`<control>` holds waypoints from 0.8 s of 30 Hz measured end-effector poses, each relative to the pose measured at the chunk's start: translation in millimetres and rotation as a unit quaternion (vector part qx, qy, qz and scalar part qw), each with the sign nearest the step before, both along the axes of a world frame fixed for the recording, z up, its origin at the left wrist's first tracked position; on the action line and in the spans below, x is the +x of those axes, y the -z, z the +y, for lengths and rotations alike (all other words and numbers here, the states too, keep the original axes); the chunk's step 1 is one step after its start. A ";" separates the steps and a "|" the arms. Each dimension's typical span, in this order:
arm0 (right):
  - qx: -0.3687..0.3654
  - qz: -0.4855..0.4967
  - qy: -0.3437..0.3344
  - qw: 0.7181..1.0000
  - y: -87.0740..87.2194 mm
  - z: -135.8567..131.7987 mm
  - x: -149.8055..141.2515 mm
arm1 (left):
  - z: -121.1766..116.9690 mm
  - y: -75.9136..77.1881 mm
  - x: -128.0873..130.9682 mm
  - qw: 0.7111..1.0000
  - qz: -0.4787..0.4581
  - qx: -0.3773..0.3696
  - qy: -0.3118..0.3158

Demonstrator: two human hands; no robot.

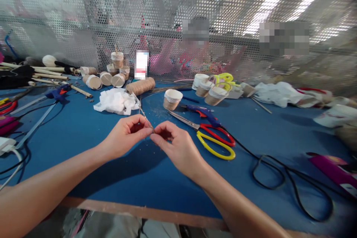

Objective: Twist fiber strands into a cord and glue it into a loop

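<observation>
One perforated metal screen (167,11) spans the background, with blurred pink and red shapes behind it. Before it spreads a blue tabletop (128,178) with a brown front edge.

Two bare forearms reach in from the lower corners, and the hands meet near the middle, just above the table. On the left hand (124,137), thumb and index finger are closed together, pinching a thin twisted strand. The right hand (178,148) has its thumb and index fingertips almost together at the strand's lower end; whether they grip it, I cannot tell.

Red-and-yellow-handled scissors (206,134) lie partly open just right of the hands, blades pointing away to the left. Beyond the left hand sits a crumpled white cloth (115,101). Just behind the scissors lies a blue glue gun (203,113), its black cable (248,150) looping off to the right. A brown twine spool (141,86) rests on its side behind the cloth.

Farther back, a small white-rimmed cup (172,100) stands upright beyond the scissor tips. Smallest is the twisted strand (142,112), silvery grey, slanting up and leftward from the fingertips toward the cloth's right edge.
</observation>
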State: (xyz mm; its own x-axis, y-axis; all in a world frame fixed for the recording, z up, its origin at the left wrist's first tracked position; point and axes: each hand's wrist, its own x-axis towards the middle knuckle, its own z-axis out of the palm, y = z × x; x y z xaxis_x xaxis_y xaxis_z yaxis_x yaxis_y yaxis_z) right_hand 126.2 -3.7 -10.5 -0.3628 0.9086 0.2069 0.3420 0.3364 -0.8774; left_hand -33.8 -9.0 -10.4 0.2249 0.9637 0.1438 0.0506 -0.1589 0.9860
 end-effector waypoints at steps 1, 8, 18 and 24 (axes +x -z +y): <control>0.018 -0.012 0.005 1.000 0.4 -0.5 0.3 | -0.6 -0.8 0.2 1.000 0.003 0.004 -0.001; -0.014 0.028 -0.040 0.999 -0.4 -2.4 1.7 | -0.4 -3.8 -1.7 1.000 -0.014 0.010 0.015; -0.165 0.099 -0.114 0.975 -10.3 -2.8 3.6 | 3.2 -6.4 -10.0 0.998 0.015 0.019 0.062; -0.201 0.100 -0.137 0.965 -8.9 -1.4 5.6 | 4.6 -6.2 -12.2 0.996 0.022 0.008 0.084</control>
